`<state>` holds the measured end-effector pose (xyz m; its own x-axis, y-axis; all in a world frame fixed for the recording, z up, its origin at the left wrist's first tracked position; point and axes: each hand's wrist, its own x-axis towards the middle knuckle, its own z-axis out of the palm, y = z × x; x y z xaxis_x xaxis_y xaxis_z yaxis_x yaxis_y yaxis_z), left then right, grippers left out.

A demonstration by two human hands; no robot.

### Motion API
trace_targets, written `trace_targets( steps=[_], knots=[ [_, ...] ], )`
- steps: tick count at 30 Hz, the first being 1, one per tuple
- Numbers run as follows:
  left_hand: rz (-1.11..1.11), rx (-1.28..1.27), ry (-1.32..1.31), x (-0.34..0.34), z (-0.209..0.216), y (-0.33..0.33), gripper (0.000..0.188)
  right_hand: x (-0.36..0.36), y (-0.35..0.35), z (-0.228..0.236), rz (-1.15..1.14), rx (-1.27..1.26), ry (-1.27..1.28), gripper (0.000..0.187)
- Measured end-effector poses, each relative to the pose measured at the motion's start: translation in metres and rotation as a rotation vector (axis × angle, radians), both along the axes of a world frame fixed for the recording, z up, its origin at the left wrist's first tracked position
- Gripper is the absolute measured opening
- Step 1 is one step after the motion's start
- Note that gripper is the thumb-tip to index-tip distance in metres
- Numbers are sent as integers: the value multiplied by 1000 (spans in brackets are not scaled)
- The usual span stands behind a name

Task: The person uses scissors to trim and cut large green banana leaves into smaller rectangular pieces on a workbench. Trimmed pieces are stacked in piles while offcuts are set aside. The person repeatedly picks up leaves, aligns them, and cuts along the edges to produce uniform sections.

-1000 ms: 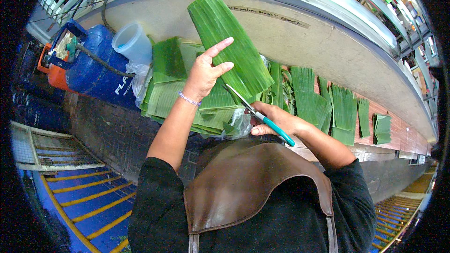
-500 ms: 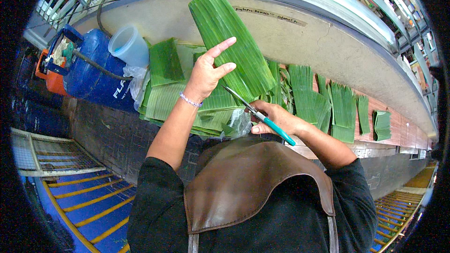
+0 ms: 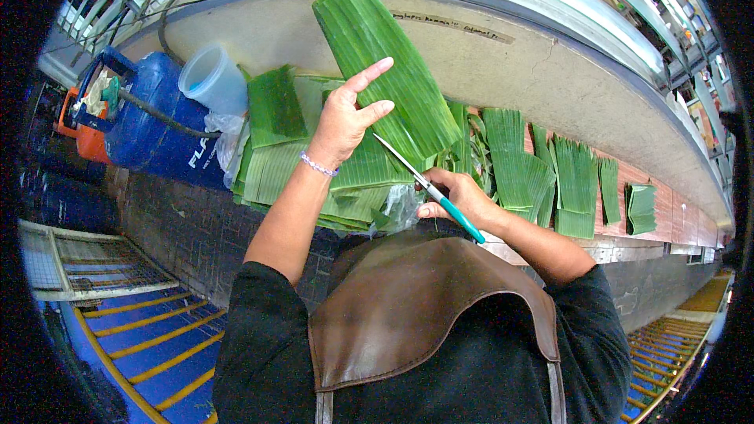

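Note:
My left hand (image 3: 342, 122) holds a green banana leaf piece (image 3: 389, 71) raised and tilted. Its index finger and thumb point across the leaf's face, while the other fingers are mostly hidden. In my right hand (image 3: 467, 200) is a pair of scissors (image 3: 455, 216) with a teal handle, seen nearly edge-on. The blades lie along the leaf's lower edge, their tip near my left wrist. Whether the blades are parted cannot be made out. Under my hands is a pile of banana leaves (image 3: 275, 177), partly covered by my left arm.
Trimmed leaf stacks (image 3: 577, 188) lie rightward along a wooden bench (image 3: 667, 212) against a low wall (image 3: 550, 71). At the left are a blue jug (image 3: 153, 110), a translucent tub (image 3: 216, 82) and a plastic bag (image 3: 226, 137). Yellow metal bars (image 3: 157, 345) stand at lower left.
The scissors have shifted slightly left, with their tip further along the leaf's lower edge. The leaf and my left hand have moved only slightly.

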<state>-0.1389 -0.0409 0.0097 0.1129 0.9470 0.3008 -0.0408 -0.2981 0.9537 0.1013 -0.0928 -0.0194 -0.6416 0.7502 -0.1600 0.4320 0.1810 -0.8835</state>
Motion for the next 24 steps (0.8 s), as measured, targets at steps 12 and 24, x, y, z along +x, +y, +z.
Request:
trace_targets(
  steps=[12,24],
  knots=[
    [-24,-39,-34,-4,-18,24,60,-1,13,-13,-40,91,-121,58],
    [84,52,-194,-11,-18,31,68,-3,9,-40,15,118,134,84]
  ],
)
